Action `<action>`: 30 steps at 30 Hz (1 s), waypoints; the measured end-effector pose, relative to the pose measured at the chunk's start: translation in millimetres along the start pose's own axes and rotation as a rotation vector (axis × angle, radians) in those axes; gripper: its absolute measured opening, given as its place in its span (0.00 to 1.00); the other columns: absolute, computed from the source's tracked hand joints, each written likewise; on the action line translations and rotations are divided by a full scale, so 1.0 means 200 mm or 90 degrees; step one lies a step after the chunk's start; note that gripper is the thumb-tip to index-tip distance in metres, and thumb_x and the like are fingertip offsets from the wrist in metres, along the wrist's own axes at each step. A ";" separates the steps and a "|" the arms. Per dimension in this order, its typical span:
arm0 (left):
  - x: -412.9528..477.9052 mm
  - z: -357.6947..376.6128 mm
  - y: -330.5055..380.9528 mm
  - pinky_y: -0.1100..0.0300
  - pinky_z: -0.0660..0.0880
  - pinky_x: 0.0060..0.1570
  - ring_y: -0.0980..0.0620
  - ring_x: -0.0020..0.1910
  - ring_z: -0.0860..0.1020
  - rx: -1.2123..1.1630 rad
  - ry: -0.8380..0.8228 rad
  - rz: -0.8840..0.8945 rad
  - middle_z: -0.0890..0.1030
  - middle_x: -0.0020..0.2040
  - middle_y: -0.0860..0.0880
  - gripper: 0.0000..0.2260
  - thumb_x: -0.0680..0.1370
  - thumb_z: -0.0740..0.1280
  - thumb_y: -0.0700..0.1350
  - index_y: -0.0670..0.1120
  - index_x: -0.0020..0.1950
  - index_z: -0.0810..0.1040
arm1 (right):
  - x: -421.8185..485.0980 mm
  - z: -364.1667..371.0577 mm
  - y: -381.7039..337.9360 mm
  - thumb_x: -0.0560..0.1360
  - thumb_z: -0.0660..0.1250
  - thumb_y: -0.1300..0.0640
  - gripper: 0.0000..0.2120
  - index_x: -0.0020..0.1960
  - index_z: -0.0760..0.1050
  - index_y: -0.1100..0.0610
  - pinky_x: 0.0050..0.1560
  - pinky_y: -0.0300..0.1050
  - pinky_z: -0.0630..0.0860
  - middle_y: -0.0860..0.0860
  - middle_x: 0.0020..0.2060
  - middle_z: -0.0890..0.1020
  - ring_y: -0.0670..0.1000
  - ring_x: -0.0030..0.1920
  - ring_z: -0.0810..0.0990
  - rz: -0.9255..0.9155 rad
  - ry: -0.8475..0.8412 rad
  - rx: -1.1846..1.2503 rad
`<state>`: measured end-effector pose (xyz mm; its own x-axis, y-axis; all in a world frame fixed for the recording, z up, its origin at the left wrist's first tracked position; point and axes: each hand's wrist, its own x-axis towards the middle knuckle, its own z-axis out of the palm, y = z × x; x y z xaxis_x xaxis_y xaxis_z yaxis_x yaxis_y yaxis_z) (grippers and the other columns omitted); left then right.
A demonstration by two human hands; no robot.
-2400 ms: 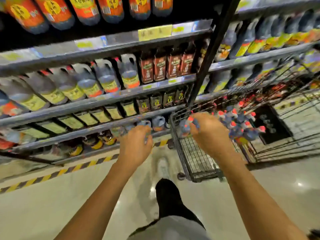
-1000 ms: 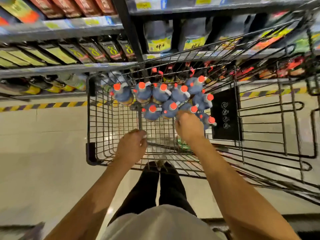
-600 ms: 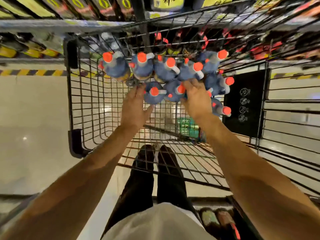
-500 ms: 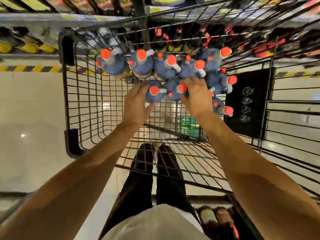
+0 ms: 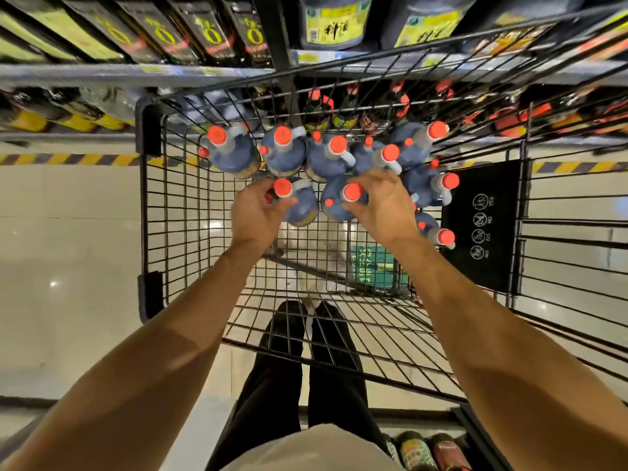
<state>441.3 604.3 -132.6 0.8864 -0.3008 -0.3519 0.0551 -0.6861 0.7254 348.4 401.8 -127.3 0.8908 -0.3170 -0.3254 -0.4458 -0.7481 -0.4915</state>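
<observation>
Reaching down into a wire cart (image 5: 148, 130), the person has one hand on each of two dark bottles with orange caps. The left hand (image 5: 256, 215) curls round the neck of the left bottle (image 5: 304, 207). The thumb lies on the near side and the fingers wrap over the far side. The left cap (image 5: 282, 187) pokes up in the gap between them. The body of this bottle sticks out to the right of the palm, upright, with its top toward the camera.

The right hand (image 5: 385, 205) grips the right bottle (image 5: 334, 209) in much the same way. Its fingers bend over the top from the far side and the thumb is tucked in on the near side. The right cap (image 5: 352, 192) sits between thumb and forefinger. The right fingertips are partly hidden, so the hold looks like a pinch on the neck or the handle, but which of the two is hard to tell.

The two held bottles are side by side, almost touching. Just behind them a row of other bottles (image 5: 283, 154) of the same kind fills the far end of the cart, and more stand to the right of the right hand. A green box (image 5: 370, 263) shows lower down through the wires, near the right wrist. Beyond the cart runs a stocked shelf (image 5: 102, 74), above a pale floor (image 5: 68, 249).
</observation>
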 end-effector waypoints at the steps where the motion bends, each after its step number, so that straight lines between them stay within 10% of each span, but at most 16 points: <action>1: 0.00 -0.03 0.01 0.63 0.74 0.40 0.55 0.39 0.79 -0.024 0.012 -0.014 0.84 0.40 0.51 0.08 0.72 0.76 0.44 0.45 0.49 0.84 | -0.01 -0.02 -0.02 0.73 0.73 0.55 0.09 0.52 0.82 0.56 0.48 0.56 0.78 0.55 0.50 0.81 0.59 0.53 0.78 0.007 0.020 0.049; 6: -0.09 -0.24 0.10 0.60 0.75 0.40 0.59 0.35 0.77 -0.089 0.012 0.007 0.82 0.36 0.54 0.07 0.68 0.76 0.50 0.52 0.44 0.83 | -0.08 -0.24 -0.15 0.71 0.76 0.58 0.14 0.40 0.74 0.42 0.48 0.59 0.81 0.44 0.39 0.80 0.53 0.42 0.81 0.009 0.065 0.296; 11: -0.21 -0.54 0.33 0.55 0.78 0.40 0.56 0.35 0.78 -0.132 0.060 0.065 0.84 0.36 0.52 0.05 0.69 0.76 0.53 0.64 0.41 0.83 | -0.17 -0.56 -0.32 0.70 0.79 0.55 0.11 0.41 0.78 0.43 0.37 0.26 0.70 0.35 0.34 0.79 0.31 0.37 0.78 -0.016 0.099 0.318; 16: -0.36 -0.86 0.57 0.66 0.72 0.35 0.62 0.32 0.74 -0.186 0.113 0.127 0.80 0.32 0.58 0.02 0.73 0.76 0.51 0.58 0.42 0.84 | -0.27 -0.89 -0.50 0.69 0.80 0.54 0.06 0.44 0.84 0.51 0.47 0.43 0.78 0.46 0.39 0.86 0.43 0.42 0.81 -0.043 0.178 0.439; 20: -0.46 -1.09 0.74 0.51 0.79 0.42 0.52 0.41 0.82 -0.267 0.149 0.161 0.85 0.40 0.47 0.05 0.74 0.76 0.49 0.49 0.46 0.86 | -0.35 -1.13 -0.67 0.71 0.78 0.49 0.04 0.41 0.83 0.46 0.38 0.29 0.71 0.36 0.34 0.83 0.35 0.36 0.78 -0.141 0.240 0.422; 30: -0.63 -1.69 0.97 0.58 0.67 0.35 0.54 0.33 0.67 -0.223 0.222 0.354 0.70 0.35 0.39 0.22 0.73 0.72 0.60 0.40 0.37 0.76 | -0.58 -1.46 -1.26 0.75 0.75 0.50 0.09 0.52 0.84 0.54 0.39 0.31 0.73 0.39 0.39 0.83 0.38 0.39 0.79 -0.279 0.342 0.400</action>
<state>496.2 732.9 251.2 0.9176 -0.2743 0.2876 -0.3522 -0.2258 0.9083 382.3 457.9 270.0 0.8415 -0.4259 0.3324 0.1138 -0.4617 -0.8797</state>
